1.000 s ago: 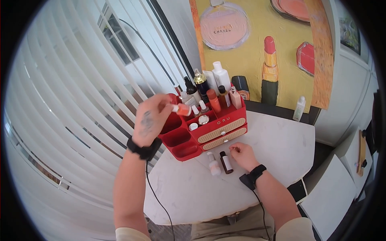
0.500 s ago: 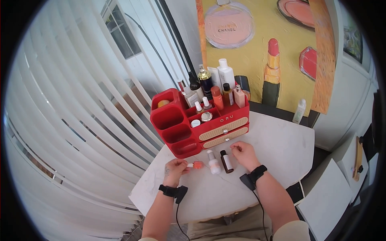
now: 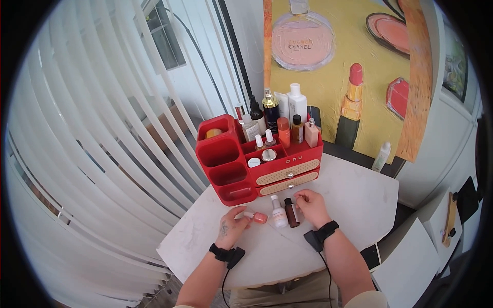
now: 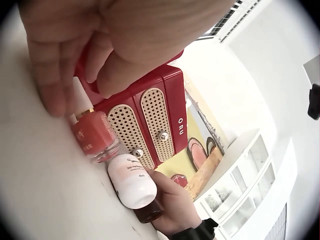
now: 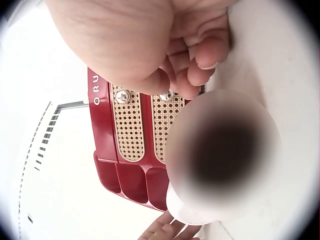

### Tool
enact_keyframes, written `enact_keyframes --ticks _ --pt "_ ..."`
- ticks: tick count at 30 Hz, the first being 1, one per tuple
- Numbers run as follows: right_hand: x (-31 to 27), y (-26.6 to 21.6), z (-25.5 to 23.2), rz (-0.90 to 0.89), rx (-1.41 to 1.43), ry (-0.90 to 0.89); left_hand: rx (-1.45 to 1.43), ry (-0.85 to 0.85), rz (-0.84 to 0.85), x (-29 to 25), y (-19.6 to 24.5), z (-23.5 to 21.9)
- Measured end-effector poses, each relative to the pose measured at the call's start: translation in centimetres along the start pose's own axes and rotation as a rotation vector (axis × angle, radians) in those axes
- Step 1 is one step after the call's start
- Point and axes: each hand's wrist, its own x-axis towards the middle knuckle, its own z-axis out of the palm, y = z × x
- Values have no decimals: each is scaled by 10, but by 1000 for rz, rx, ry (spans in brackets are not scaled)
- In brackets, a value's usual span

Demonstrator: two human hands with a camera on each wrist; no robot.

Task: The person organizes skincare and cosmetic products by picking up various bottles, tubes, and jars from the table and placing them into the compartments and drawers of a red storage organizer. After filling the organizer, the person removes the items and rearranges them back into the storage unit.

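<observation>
A small coral bottle point(image 3: 260, 218) with a white cap lies on the table, its cap among the fingers of my left hand point(image 3: 232, 227). In the left wrist view that hand point(image 4: 120, 40) curls round the cap of the coral bottle point(image 4: 95, 135). A white bottle point(image 3: 280, 217) lies alongside a dark brown bottle point(image 3: 292, 213). Just right of the brown bottle rests my right hand point(image 3: 313, 206), its fingers loosely curled with nothing held. The right wrist view shows the same relaxed hand point(image 5: 135, 45) beside a blurred dark shape point(image 5: 223, 150).
A red organizer point(image 3: 226, 186) with two woven-front drawers stands behind the bottles, several cosmetics in its upper compartments. Behind it leans a painting point(image 3: 377, 102). A small bottle point(image 3: 381, 157) stands at the table's back right. White blinds point(image 3: 102, 154) hang at left.
My left hand has come down from above the organizer to the table with the coral bottle, which now lies left of the white one. My right hand stays beside the brown bottle.
</observation>
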Motion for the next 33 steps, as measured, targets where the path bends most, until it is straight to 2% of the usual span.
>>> enact_keyframes --ticks 6,9,24,31,33 --pt "-2 -6 0 30 11 -17 -126 -72 26 2 -16 0" --pt "-2 -6 -1 27 -1 -36 -107 -104 34 -2 4 7" --pt "-3 -9 -1 41 10 -11 -57 -52 128 6 -8 24" --pt "-3 -6 -2 29 -7 -14 -42 -79 98 -3 3 22" --pt "-3 -9 -3 48 12 -19 211 -26 185 -11 18 19"
